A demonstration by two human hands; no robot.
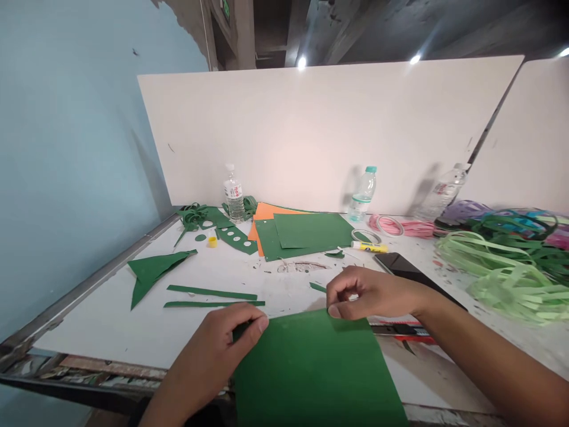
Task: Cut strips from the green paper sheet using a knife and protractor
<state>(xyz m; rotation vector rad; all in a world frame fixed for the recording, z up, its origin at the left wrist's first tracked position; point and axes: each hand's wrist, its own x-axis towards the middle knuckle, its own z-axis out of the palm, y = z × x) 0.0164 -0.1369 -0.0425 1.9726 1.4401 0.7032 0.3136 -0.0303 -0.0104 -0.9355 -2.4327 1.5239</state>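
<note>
A sheet of green paper (311,367) hangs at the table's near edge, its lower part running out of the picture. My left hand (226,338) pinches its upper left corner between thumb and fingers. At the upper right corner, my right hand (362,293) grips the same sheet, thumb on the near face. Just beyond the hands lie two narrow green paper strips (213,292) and a folded green paper piece (157,270). A small green scrap (317,287) shows beside my right hand. Part of a red and black tool (400,330) lies under my right forearm.
Green sheets (315,230) overlap orange paper (262,210) at the back. A yellow glue stick (368,246), tape roll (366,236) and phone (418,279) lie right of centre. Bottles (234,196) stand by the white partition (329,130). Coloured paper strips (511,279) heap at right.
</note>
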